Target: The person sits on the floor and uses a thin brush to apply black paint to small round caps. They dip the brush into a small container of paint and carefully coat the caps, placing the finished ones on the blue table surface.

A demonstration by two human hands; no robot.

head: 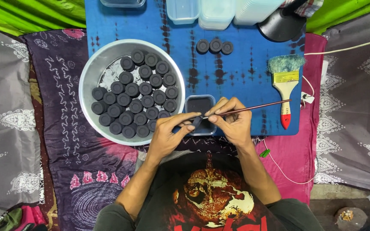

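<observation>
Left hand [165, 136] pinches small dark disc [196, 122] at fingertips; right hand [233, 121] grips thin brush [253, 108], tip on disc. Paint tub [200, 105] just beyond fingers. Three discs [214, 46] set apart; round pan [91, 75] left of fingers holds many more, so most seemingly left.

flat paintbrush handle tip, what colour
Red tip on a pale wooden flat paintbrush; head view shows it.
</observation>
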